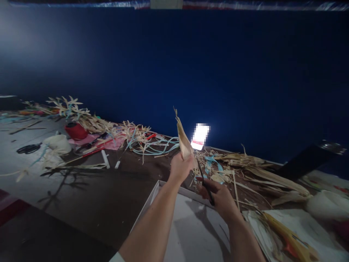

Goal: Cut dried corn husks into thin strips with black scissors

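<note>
head view, facing forward and down, above table (117, 193)

Craft workshop: dried husks (184, 142), scissors (29, 148)

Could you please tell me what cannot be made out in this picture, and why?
All in the head view:
Pale husk: lower end largely hidden by the left hand.
Dark tool: handle partly covered by the right hand.
Bright rectangle: content lost in glare and pixel blocks.
White tray: near side cut off by the bottom edge.
Reddish item: cut off by the right edge, too dark to identify.
</note>
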Demonstrator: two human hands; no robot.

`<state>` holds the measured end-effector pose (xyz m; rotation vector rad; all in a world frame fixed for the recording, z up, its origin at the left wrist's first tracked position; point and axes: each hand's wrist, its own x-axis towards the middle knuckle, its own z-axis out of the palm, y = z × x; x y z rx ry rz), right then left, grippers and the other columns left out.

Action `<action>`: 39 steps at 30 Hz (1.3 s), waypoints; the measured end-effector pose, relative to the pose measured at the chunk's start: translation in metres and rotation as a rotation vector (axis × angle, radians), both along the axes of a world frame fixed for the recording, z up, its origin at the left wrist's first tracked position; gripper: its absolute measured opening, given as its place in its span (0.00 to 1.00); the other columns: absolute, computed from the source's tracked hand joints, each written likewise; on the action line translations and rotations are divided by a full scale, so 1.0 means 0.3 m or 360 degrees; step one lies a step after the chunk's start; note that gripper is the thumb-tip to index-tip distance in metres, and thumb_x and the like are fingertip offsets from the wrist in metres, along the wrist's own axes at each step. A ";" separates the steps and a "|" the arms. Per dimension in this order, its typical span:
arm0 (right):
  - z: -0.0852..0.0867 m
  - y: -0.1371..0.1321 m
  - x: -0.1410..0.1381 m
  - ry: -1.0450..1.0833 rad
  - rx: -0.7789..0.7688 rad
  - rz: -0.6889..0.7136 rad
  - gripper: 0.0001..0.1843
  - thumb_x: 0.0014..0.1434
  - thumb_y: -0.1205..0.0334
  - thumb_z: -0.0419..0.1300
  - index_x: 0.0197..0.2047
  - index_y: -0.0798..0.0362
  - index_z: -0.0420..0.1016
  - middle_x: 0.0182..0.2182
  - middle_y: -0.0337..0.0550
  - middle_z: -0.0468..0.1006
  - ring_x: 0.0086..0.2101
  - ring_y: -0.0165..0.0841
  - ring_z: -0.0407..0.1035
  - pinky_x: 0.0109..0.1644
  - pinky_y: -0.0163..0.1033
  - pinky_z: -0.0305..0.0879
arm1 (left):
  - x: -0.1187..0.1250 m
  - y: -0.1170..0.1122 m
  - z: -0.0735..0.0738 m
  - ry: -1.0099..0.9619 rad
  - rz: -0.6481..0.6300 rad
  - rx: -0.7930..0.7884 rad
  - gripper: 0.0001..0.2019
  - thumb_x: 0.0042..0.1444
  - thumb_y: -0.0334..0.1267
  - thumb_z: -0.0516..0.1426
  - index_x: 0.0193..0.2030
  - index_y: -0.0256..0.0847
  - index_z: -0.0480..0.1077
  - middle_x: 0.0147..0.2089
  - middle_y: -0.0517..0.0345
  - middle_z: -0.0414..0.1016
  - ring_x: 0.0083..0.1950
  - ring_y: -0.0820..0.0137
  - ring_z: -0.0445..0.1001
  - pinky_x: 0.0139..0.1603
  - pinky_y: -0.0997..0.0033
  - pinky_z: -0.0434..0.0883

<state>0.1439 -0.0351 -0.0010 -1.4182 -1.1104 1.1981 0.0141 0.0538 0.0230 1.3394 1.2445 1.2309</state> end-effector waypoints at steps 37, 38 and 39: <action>0.026 -0.021 0.013 -0.0118 0.0065 -0.0005 0.28 0.43 0.50 0.64 0.46 0.57 0.74 0.19 0.36 0.67 0.21 0.27 0.59 0.25 0.33 0.56 | -0.068 -0.021 0.022 0.0089 -0.0783 -0.0047 0.16 0.45 0.44 0.58 0.36 0.34 0.74 0.33 0.51 0.76 0.31 0.68 0.71 0.29 0.75 0.66; 0.028 -0.021 0.013 -0.0138 0.0066 -0.0017 0.28 0.43 0.50 0.64 0.45 0.57 0.75 0.19 0.36 0.67 0.21 0.27 0.59 0.25 0.33 0.56 | -0.070 -0.021 0.021 0.0088 -0.0802 -0.0050 0.16 0.45 0.44 0.58 0.37 0.34 0.74 0.33 0.51 0.76 0.31 0.68 0.72 0.30 0.74 0.66; 0.029 -0.021 0.015 -0.0152 0.0073 -0.0025 0.28 0.43 0.50 0.64 0.45 0.57 0.75 0.18 0.36 0.67 0.21 0.27 0.59 0.25 0.33 0.56 | -0.072 -0.021 0.021 0.0085 -0.0814 -0.0053 0.16 0.45 0.43 0.58 0.37 0.34 0.74 0.34 0.51 0.76 0.31 0.69 0.72 0.30 0.74 0.66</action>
